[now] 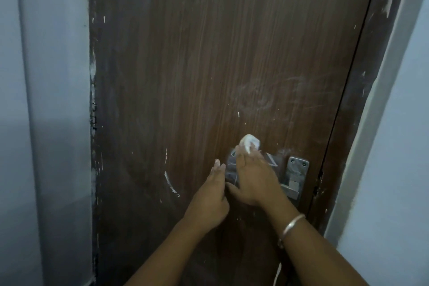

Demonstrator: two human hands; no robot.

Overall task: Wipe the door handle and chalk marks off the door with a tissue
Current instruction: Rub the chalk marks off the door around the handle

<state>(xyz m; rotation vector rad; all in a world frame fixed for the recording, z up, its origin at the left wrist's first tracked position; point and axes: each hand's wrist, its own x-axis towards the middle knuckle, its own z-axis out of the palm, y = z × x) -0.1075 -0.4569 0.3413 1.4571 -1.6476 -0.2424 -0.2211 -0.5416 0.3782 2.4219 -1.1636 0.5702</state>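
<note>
Brown door [185, 53], smeared chalk marks [267, 97] (one arc lower left), crumpled white tissue [249, 143] near metal handle [297, 173]

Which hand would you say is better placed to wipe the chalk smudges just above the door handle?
Right. The right hand holds the tissue against the door, directly below the chalk smudges; the left hand lies flat on the door, holding nothing.
</note>
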